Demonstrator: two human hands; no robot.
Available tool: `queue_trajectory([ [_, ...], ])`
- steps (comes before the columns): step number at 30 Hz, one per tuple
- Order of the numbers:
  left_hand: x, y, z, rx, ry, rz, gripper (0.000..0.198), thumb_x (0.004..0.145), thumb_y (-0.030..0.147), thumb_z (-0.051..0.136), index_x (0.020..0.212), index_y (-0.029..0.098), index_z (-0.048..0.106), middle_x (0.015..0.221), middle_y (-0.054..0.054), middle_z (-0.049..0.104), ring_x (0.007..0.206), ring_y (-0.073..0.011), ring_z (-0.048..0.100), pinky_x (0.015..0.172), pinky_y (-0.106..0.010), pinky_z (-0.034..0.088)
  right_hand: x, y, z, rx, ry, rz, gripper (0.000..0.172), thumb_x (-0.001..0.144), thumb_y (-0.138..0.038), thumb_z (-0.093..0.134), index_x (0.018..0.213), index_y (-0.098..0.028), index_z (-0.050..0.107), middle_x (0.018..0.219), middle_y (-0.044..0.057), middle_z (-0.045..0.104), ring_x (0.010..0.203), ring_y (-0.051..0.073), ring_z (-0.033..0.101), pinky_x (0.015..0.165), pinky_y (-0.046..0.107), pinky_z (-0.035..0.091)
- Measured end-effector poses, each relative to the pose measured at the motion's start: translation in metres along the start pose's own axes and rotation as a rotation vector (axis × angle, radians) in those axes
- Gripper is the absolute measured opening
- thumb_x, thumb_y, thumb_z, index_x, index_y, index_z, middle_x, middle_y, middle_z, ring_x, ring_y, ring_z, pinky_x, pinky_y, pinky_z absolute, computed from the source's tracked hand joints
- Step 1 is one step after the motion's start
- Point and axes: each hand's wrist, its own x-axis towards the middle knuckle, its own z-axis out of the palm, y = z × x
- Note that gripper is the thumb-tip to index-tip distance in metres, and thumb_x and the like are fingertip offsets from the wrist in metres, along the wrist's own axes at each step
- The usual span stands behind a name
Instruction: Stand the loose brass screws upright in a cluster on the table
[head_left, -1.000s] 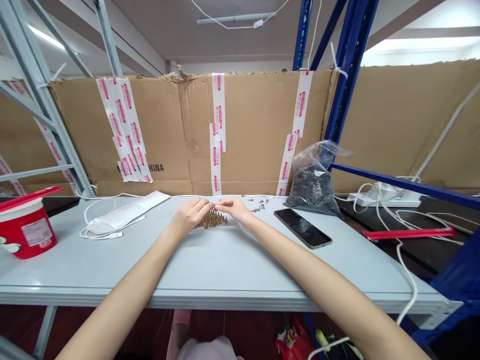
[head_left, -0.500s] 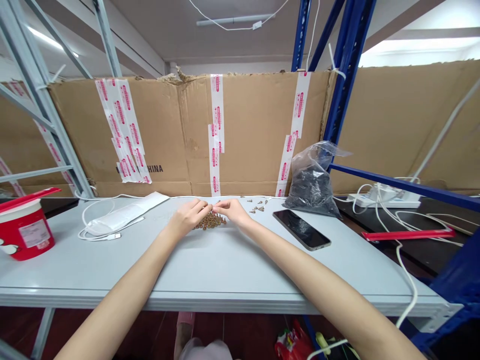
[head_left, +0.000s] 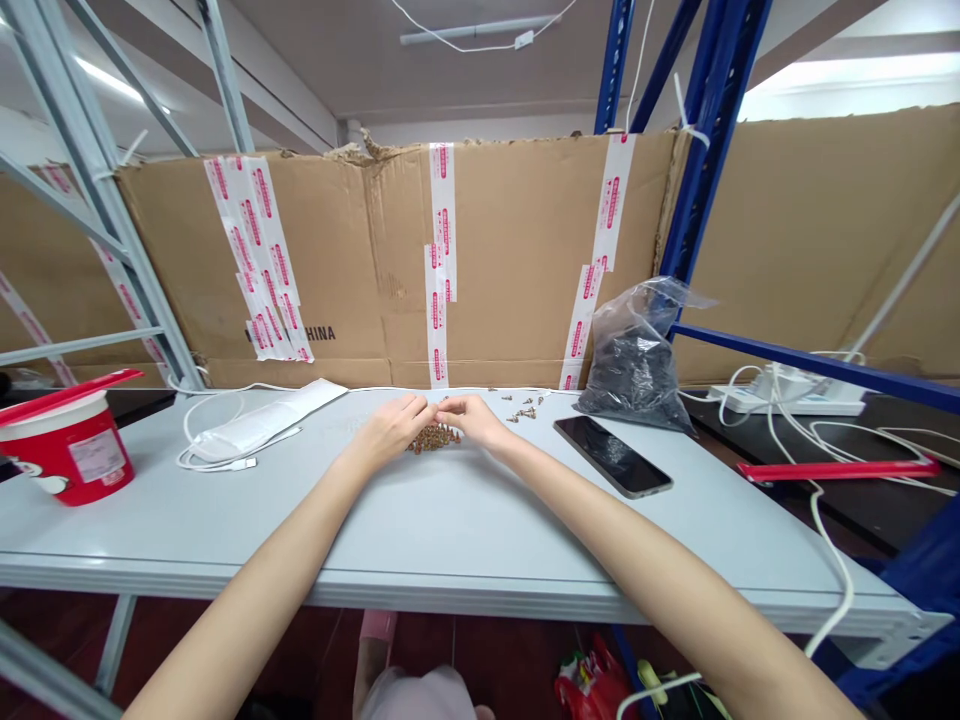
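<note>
A small heap of brass-coloured screws (head_left: 433,438) lies on the pale grey table (head_left: 450,520) near its far edge. My left hand (head_left: 390,430) rests at the heap's left side with its fingers curled in a pinch. My right hand (head_left: 474,420) sits at the heap's right side, fingers also pinched together. The fingertips of both hands almost meet above the heap, and what they pinch is too small to make out. A few loose screws (head_left: 523,412) lie scattered just beyond my right hand.
A black phone (head_left: 613,456) lies right of my right arm, with a clear bag of dark parts (head_left: 636,362) behind it. A white cable and pouch (head_left: 247,430) lie at left, a red tub (head_left: 71,448) at far left. Taped cardboard (head_left: 442,260) walls the back.
Both hands stay at the screw heap with fingers pinched; they shifted only slightly. The view has tilted a little, so everything sits somewhat higher and to the right.
</note>
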Motion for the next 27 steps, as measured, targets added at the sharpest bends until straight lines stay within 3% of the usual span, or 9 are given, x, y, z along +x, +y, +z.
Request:
queue_trajectory([
  [6, -0.001, -0.001, 0.0, 0.041, 0.042, 0.024, 0.017, 0.089, 0.019, 0.032, 0.087, 0.017, 0.049, 0.073, -0.003, 0.048, 0.067, -0.0155, 0.043, 0.059, -0.027, 0.031, -0.006, -0.009, 0.0, -0.064, -0.068, 0.001, 0.014, 0.069, -0.022, 0.056, 0.072, -0.012, 0.066, 0.071, 0.002, 0.064, 0.068, 0.013, 0.054, 0.071, 0.027, 0.04],
  [11, -0.004, -0.003, 0.002, 0.07, -0.009, 0.053, 0.019, 0.089, 0.028, 0.034, 0.09, 0.017, 0.049, 0.072, -0.003, 0.047, 0.065, -0.0147, 0.044, 0.057, -0.027, 0.031, -0.003, 0.0, -0.001, -0.156, -0.082, -0.008, 0.016, 0.071, -0.02, 0.052, 0.073, -0.012, 0.066, 0.072, 0.003, 0.064, 0.069, 0.013, 0.053, 0.071, 0.028, 0.04],
  [17, -0.008, -0.004, 0.006, 0.061, -0.087, 0.069, 0.025, 0.087, 0.011, 0.03, 0.103, 0.019, 0.047, 0.075, -0.003, 0.049, 0.063, -0.0127, 0.045, 0.057, -0.026, 0.031, 0.002, 0.012, -0.008, -0.216, -0.065, -0.002, 0.016, 0.071, -0.024, 0.055, 0.076, -0.013, 0.067, 0.079, 0.004, 0.066, 0.074, 0.014, 0.055, 0.075, 0.028, 0.04],
  [23, -0.008, -0.003, 0.008, 0.02, -0.107, -0.007, 0.027, 0.091, 0.029, 0.028, 0.083, 0.018, 0.052, 0.068, -0.002, 0.048, 0.057, -0.0117, 0.046, 0.056, -0.025, 0.033, -0.001, 0.006, -0.004, -0.225, -0.101, -0.021, 0.017, 0.072, -0.023, 0.055, 0.076, -0.013, 0.067, 0.075, 0.004, 0.066, 0.071, 0.014, 0.055, 0.07, 0.027, 0.041],
  [27, -0.007, 0.0, 0.006, -0.021, -0.147, -0.021, 0.028, 0.091, 0.031, 0.026, 0.094, 0.017, 0.05, 0.071, -0.003, 0.05, 0.059, -0.0129, 0.049, 0.057, -0.026, 0.035, 0.001, 0.009, -0.006, -0.237, -0.062, -0.011, 0.015, 0.071, -0.022, 0.056, 0.075, -0.014, 0.067, 0.075, 0.003, 0.066, 0.071, 0.014, 0.055, 0.072, 0.027, 0.041],
])
